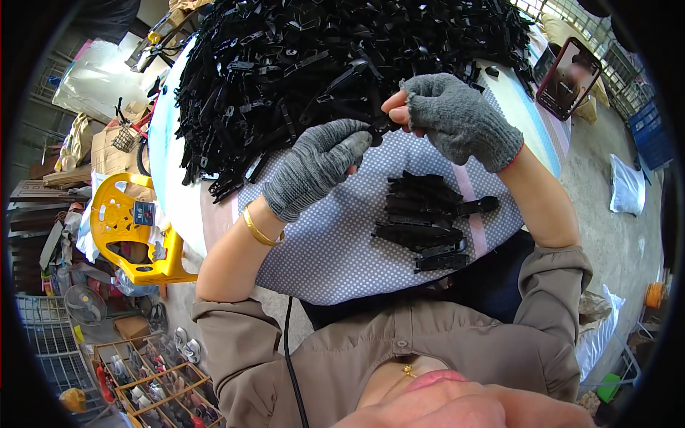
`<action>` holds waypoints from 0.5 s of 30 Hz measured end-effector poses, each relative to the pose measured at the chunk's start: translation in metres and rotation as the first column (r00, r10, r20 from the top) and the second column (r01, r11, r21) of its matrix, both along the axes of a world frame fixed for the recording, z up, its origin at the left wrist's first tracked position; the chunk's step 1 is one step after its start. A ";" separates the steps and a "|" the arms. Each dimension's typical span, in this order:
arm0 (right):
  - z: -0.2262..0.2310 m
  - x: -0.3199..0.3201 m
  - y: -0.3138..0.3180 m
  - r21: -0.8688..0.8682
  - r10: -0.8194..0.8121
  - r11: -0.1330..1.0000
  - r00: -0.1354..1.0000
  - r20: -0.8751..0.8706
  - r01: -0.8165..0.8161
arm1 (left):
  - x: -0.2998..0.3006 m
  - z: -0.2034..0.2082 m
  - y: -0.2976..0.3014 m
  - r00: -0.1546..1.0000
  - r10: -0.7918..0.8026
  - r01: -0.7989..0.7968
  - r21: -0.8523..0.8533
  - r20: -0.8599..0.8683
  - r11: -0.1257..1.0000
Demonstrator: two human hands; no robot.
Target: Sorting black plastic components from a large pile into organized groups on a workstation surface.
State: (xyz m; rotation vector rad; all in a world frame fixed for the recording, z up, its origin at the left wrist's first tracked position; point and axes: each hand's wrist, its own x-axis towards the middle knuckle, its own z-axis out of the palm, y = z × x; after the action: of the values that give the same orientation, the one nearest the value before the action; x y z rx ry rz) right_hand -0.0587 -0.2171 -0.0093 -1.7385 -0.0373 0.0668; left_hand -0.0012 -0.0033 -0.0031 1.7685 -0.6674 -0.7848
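Note:
Over the near part of the table, my left hand (317,167), in a grey fingerless knit glove, is closed on a small black plastic part (380,129). Pinched fingers of my right hand (460,118), gloved the same way, meet the far end of that part; its exact shape is partly hidden by the fingers. Just beyond both hands rises a large heap of loose black plastic parts (278,78). Nearer to me, below my right hand, several similar long parts lie in a rough stack (421,214) on the grey dotted cloth (321,260).
A phone (569,78) stands at the table's right edge. To the left is a yellow plastic chair (107,221) with a small dark device on it. A black cable (290,357) hangs near my left side. Wooden compartment racks (153,385) stand at lower left.

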 end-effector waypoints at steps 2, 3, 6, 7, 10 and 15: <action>-0.001 -0.001 0.000 -0.022 -0.002 1.000 1.000 0.005 0.002 | 0.001 -0.005 0.001 1.000 0.004 -0.004 -0.015 0.012 1.000; -0.003 -0.001 0.001 -0.005 -0.005 1.000 1.000 0.017 0.005 | 0.001 -0.007 0.001 1.000 0.008 -0.007 -0.031 0.024 1.000; -0.001 -0.002 0.005 0.002 -0.015 1.000 1.000 0.022 0.014 | 0.006 -0.006 0.004 1.000 -0.028 0.028 0.000 0.009 1.000; -0.001 -0.003 0.007 -0.011 -0.021 1.000 1.000 0.015 0.021 | 0.004 -0.007 0.003 1.000 -0.027 0.027 0.002 0.008 1.000; -0.007 -0.006 0.009 -0.094 0.002 0.996 0.993 0.117 0.009 | -0.002 -0.010 -0.002 0.978 0.018 -0.025 0.031 0.208 0.999; 0.007 -0.003 0.009 -0.102 -0.001 0.995 1.000 0.015 0.002 | -0.004 -0.008 -0.002 0.956 -0.051 0.053 -0.001 0.290 0.999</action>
State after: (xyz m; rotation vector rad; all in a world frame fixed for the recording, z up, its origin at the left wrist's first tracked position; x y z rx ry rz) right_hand -0.0616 -0.2078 -0.0024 -1.8416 -0.0443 0.0556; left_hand -0.0051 -0.0055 -0.0108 1.8832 -0.9132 -0.5592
